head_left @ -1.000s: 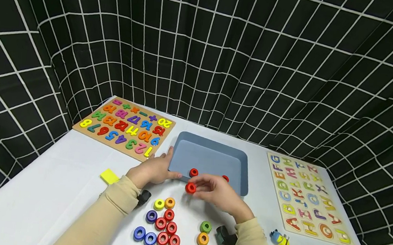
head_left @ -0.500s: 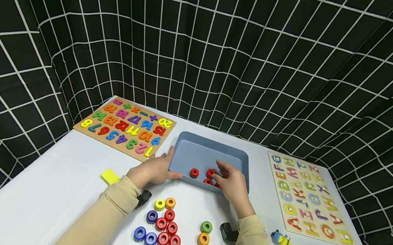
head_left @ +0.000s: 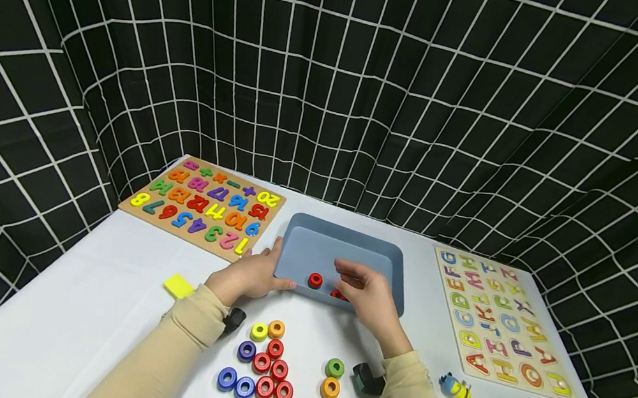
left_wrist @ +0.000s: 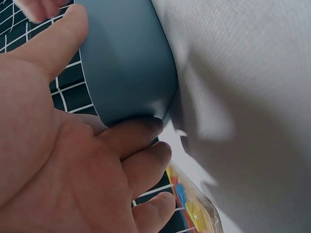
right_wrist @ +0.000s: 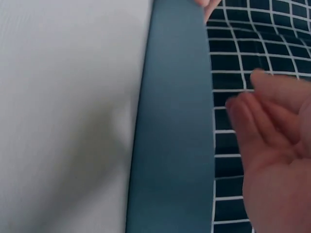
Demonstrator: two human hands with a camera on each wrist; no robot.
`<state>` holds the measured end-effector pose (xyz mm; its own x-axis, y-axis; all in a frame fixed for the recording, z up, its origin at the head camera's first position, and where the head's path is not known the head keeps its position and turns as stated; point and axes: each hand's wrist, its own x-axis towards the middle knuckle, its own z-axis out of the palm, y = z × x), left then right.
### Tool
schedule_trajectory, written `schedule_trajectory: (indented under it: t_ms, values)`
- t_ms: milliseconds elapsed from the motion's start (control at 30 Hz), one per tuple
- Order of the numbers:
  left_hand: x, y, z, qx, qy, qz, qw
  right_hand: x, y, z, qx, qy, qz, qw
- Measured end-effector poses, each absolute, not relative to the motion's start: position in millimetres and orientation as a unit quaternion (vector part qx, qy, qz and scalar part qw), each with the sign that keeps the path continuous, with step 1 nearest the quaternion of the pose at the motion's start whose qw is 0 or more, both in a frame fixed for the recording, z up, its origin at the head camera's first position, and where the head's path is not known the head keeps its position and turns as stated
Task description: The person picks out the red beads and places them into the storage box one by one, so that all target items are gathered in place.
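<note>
My left hand (head_left: 254,276) braces the near left corner of a blue-grey tray (head_left: 345,227). Its thumb (left_wrist: 65,31) lies over the front rim, and its fingers bear on the tray's left wall, as the left wrist view shows. Over the tray's front right part hovers my right hand (head_left: 370,297), its fingers loosely bent and nothing visible between them. One red ring (head_left: 315,280) sits inside near the front wall. Close to it, more red rings (head_left: 335,294) are partly covered by the right hand. The wrist views do not show the tray's inside.
Several loose rings (head_left: 261,363) in red, blue, purple, yellow, orange and green lie before the tray. A number board (head_left: 203,207) is at left, a letter board (head_left: 503,319) at right. A yellow block (head_left: 178,287) and a small bee-like toy (head_left: 455,389) lie on the table.
My right hand carried a red ring over the front wall into the tray, let it go, and then shifted slightly left. The left hand stayed at the corner.
</note>
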<state>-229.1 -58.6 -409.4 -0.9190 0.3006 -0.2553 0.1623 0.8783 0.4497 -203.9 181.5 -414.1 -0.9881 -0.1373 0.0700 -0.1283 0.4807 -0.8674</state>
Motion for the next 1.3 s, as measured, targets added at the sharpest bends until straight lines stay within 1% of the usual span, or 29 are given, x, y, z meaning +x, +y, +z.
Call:
schedule_trajectory:
  t_ms: [100, 200, 300, 333, 400, 533, 833, 933, 1000, 1067, 1133, 1300]
  values:
    - [-229.0, -59.0, -409.6, 0.119, 0.956, 0.215, 0.162, -199.9, 177.3, -412.4, -0.123, 0.840, -0.525, 0.052]
    - [-229.1, -59.6, -409.9, 0.120, 0.956, 0.216, 0.160, -194.1, 172.4, -413.4, -0.200, 0.833, -0.495, 0.145]
    - [-229.6, -59.8, -410.6, 0.123, 0.956, 0.217, 0.156, -187.9, 164.4, -417.3, -0.277, 0.832, -0.417, 0.237]
    - [-229.8, -59.9, -410.7, 0.123, 0.956, 0.216, 0.156, -186.0, 161.0, -418.9, -0.297, 0.832, -0.392, 0.256]
    - [-230.0, -59.9, -410.5, 0.121, 0.956, 0.218, 0.156, -182.9, 154.4, -421.8, -0.317, 0.837, -0.353, 0.271]
    - [-230.8, -59.6, -409.5, 0.124, 0.955, 0.220, 0.155, -178.9, 144.1, -425.0, -0.332, 0.847, -0.325, 0.258]
    - [-230.6, -59.4, -409.8, 0.133, 0.956, 0.215, 0.151, -176.0, 131.0, -427.7, -0.379, 0.835, -0.318, 0.241]
    - [-230.1, -59.8, -410.7, 0.131, 0.956, 0.215, 0.150, -175.9, 131.9, -426.5, -0.365, 0.838, -0.327, 0.239]
    - [-229.6, -60.5, -411.2, 0.129, 0.956, 0.215, 0.150, -177.1, 135.4, -424.3, -0.337, 0.840, -0.356, 0.231]
    - [-229.3, -61.1, -411.4, 0.126, 0.956, 0.218, 0.152, -179.5, 141.4, -420.6, -0.300, 0.842, -0.397, 0.208]
    - [-229.2, -61.2, -411.2, 0.125, 0.956, 0.218, 0.154, -183.6, 149.2, -416.3, -0.255, 0.840, -0.448, 0.172]
    - [-229.8, -59.6, -411.3, 0.125, 0.954, 0.223, 0.158, -196.0, 167.3, -412.0, -0.129, 0.838, -0.529, 0.036]
